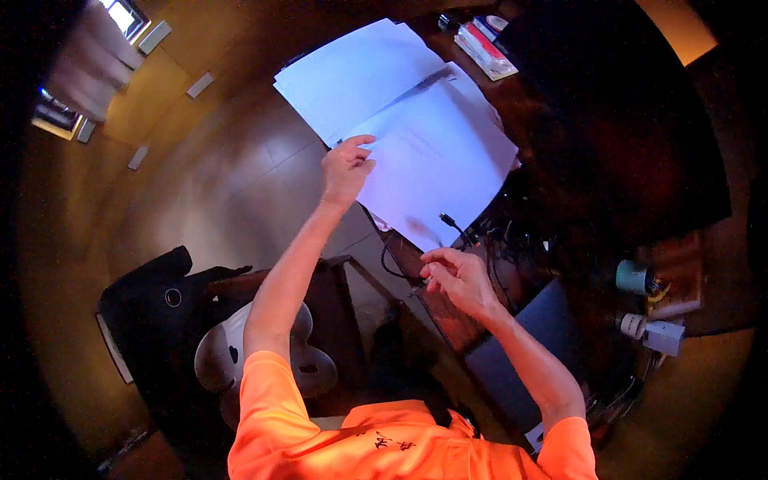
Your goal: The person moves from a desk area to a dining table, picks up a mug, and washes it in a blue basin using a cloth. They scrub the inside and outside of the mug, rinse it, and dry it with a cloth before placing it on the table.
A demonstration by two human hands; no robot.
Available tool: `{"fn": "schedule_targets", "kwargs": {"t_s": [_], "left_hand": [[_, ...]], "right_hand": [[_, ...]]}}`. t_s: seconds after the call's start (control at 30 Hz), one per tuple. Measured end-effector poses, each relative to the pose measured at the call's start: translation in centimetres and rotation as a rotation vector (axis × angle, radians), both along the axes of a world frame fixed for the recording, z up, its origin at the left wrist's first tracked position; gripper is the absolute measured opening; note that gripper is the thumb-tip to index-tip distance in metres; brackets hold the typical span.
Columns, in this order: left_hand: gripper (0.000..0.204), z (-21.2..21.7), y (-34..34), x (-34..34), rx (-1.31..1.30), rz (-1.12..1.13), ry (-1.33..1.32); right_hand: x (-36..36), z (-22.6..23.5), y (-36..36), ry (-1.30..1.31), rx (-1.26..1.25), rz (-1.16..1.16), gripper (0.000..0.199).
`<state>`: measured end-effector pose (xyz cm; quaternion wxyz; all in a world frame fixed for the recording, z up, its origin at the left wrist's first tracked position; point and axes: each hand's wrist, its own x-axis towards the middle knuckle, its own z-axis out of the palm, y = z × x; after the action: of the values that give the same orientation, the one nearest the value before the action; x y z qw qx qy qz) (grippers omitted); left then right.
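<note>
A stack of white sheets of paper [428,160] lies ahead of me, its upper sheet bowed and carrying faint print. My left hand [348,170] pinches the left edge of this sheet between thumb and fingers. Beyond it more white paper [360,76] lies flat at the far left of the stack. My right hand [460,280] hovers just below the sheet's near corner, fingers curled in, with nothing visible in them. Close above that hand, a black cable with a plug [448,220] reaches over the paper's lower edge.
A dark laptop-like panel [524,352] sits under my right forearm. Farther right are a green roll [632,277] and a white plug adapter [662,338]. Small boxes [486,50] stand at the far edge. A pale cushion-like object [240,348] and black cloth [168,320] lie at the left.
</note>
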<state>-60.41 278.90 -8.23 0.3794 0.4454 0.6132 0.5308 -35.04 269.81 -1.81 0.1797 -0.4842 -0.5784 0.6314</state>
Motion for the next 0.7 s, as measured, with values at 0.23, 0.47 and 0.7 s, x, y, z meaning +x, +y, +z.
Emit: {"fn": "schedule_targets", "kwargs": {"t_s": [0.23,0.47,0.7], "left_hand": [[0.038,0.8,-0.2,0.6,-0.077,0.126,-0.011],[0.032,-0.3,-0.2,0.9,0.008,0.137,0.370],[0.028,3.7,-2.1,1.5,0.274,0.175,0.774]], "right_hand": [[1.1,1.0,-1.1,-0.050,-0.027,0.006,0.021],[2.2,1.2,-2.4,-0.010,-0.077,-0.024,0.021],[3.7,3.3,-5.5,0.028,0.019,-0.065,0.021]]}}
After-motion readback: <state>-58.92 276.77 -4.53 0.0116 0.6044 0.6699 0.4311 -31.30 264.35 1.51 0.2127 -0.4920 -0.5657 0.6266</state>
